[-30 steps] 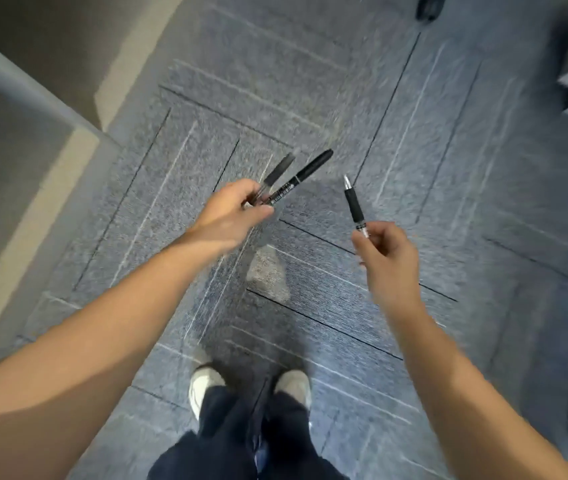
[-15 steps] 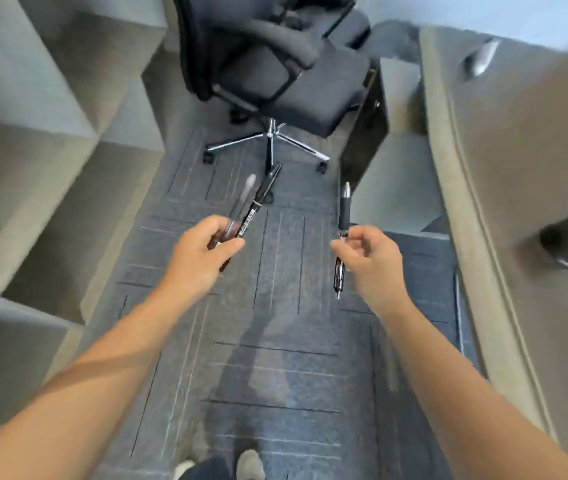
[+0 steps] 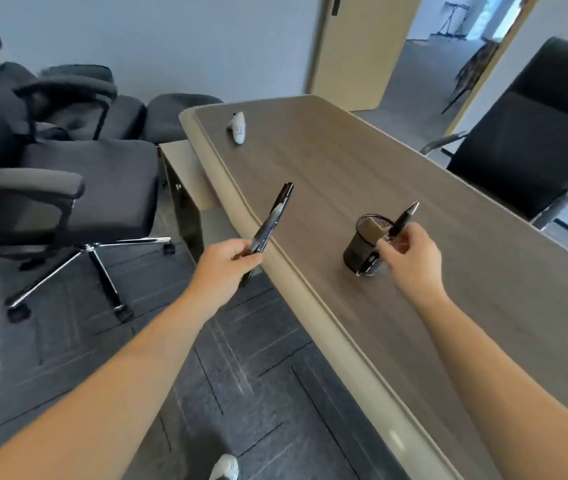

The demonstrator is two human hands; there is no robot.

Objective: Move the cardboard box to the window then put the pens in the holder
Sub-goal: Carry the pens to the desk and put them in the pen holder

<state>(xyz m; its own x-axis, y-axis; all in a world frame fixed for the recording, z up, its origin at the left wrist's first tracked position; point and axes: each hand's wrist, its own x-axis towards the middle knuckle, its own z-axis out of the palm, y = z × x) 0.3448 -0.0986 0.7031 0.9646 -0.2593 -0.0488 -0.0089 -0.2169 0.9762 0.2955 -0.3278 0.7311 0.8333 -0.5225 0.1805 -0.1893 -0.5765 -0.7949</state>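
Pens: two black ones (image 3: 270,221) bunched in the left hand (image 3: 225,271), thumb and fingers pressed together around their lower ends, barrels angled up and away, tips over the desk edge. Whether it's exactly two is hard to confirm from the overlap, but two caps show at the top. Third pen (image 3: 401,221), black with a silver tip, is pinched between thumb and fingertips of the right hand (image 3: 410,258), tilted with the tip up and to the right; its lower end with the clip shows below the hand, in front of the holder. Holder (image 3: 362,244) is a dark mesh cup standing upright on the wood-grain desk (image 3: 414,174), near the front edge, just beside the right hand on its left; a tan block sits inside at the rim. White remote-like object (image 3: 238,128) lies further back on the desk near the left edge, well apart from the holder. Grey office chair (image 3: 78,188) to the left on the carpet (image 3: 258,393), black chair (image 3: 532,133) at the far right side of the desk. Cardboard box not in view.
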